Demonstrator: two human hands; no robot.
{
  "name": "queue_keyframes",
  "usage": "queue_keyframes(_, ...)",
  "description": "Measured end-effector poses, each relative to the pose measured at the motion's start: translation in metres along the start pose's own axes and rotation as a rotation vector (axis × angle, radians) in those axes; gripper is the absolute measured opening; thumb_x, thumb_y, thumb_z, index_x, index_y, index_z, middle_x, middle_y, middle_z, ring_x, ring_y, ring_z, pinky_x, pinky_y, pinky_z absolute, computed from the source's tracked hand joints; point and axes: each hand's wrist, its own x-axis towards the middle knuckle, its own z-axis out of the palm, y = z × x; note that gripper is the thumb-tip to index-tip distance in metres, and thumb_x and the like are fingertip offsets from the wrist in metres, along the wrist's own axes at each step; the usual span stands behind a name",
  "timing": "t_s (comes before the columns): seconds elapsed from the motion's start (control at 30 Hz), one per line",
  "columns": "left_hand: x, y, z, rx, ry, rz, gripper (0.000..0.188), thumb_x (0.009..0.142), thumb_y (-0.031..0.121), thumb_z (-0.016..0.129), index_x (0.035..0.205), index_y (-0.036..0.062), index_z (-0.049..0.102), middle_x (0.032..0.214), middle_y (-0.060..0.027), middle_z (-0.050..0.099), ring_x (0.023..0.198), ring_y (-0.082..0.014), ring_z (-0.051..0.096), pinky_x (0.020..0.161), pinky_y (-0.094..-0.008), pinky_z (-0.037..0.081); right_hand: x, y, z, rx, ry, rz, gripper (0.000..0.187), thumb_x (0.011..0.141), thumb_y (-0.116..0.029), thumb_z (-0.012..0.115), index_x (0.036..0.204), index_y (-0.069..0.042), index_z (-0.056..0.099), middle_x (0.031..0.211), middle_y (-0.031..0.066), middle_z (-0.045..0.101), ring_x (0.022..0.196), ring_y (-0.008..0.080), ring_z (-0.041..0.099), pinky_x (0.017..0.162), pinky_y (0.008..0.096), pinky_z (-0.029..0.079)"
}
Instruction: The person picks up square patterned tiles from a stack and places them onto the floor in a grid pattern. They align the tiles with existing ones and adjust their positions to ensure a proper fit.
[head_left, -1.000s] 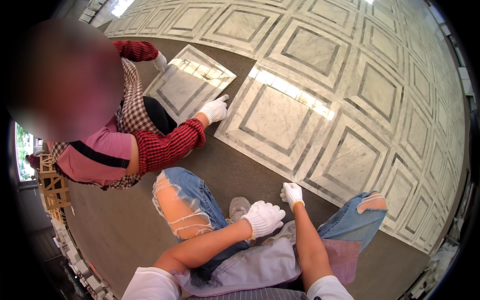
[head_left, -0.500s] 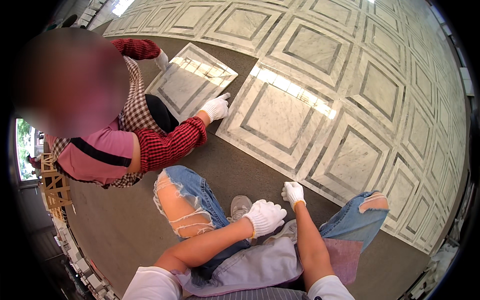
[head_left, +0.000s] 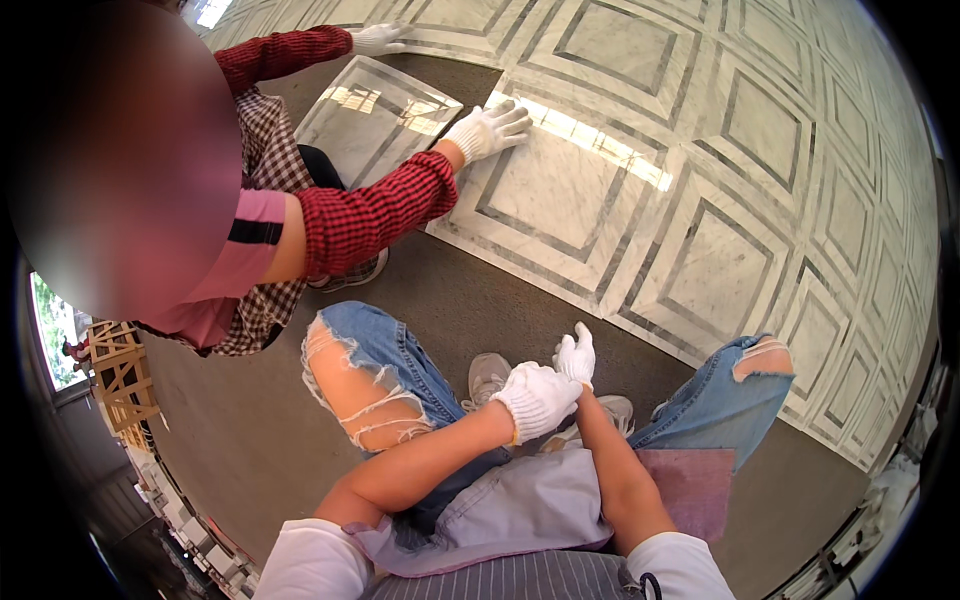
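Both my hands wear white knitted gloves and meet in front of my bent knees. My left hand point(head_left: 538, 402) is closed at my right wrist, its fingers pinching the cuff of the right glove point(head_left: 587, 383). The pinched edge is partly hidden by the left hand's own back. My right hand point(head_left: 574, 356) holds nothing, its fingers apart and pointing away from me. Just beyond it lies the near edge of a marble tile panel point(head_left: 556, 212) with grey square inlays.
At left a crouching person in a red checked sleeve point(head_left: 375, 215) rests one gloved hand point(head_left: 490, 130) on the panel and reaches the other point(head_left: 378, 40) to the far tiles. A separate marble tile point(head_left: 375, 120) lies beside them. A wooden crate point(head_left: 120, 375) stands further left.
My left hand has come against my right wrist, and the right hand's fingers have spread. The other person's hands have left the loose tile and moved onto the laid panels.
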Motion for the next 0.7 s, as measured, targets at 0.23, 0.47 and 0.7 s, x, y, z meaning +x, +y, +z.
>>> queue_keyframes(0.23,-0.002,0.001,0.003,0.004,0.079,0.049,0.02,0.085,0.03,0.057,0.09,0.0109,0.061,0.078,-0.0098,0.064,0.074,-0.028,0.064,0.069,-0.041,0.05,0.01,-0.014,-0.018,0.278,0.017,0.039,0.046,0.091,-0.009,0.048,0.136,-0.01,0.042,0.066,0.0013,0.052,0.051,0.0093,0.047,0.045,0.0255,0.042)
queue_keyframes(0.47,0.001,0.005,0.004,0.02,0.048,0.032,0.022,0.085,0.031,0.057,0.093,0.0113,0.06,0.08,-0.0091,0.064,0.076,-0.0272,0.065,0.07,-0.0409,0.049,0.004,-0.019,-0.018,0.243,0.006,0.022,0.044,0.091,-0.009,0.048,0.134,-0.006,0.043,0.069,0.0025,0.053,0.052,0.0094,0.048,0.045,0.0251,0.041)
queue_keyframes(0.7,-0.002,0.004,0.004,0.045,0.024,-0.002,0.023,0.084,0.033,0.059,0.088,0.0099,0.061,0.082,-0.0106,0.066,0.076,-0.0285,0.066,0.068,-0.0421,0.05,0.015,-0.041,-0.016,0.156,0.053,-0.097,0.026,0.092,-0.017,0.05,0.112,-0.001,0.053,0.072,0.0062,0.057,0.049,0.0126,0.052,0.042,0.0269,0.042)
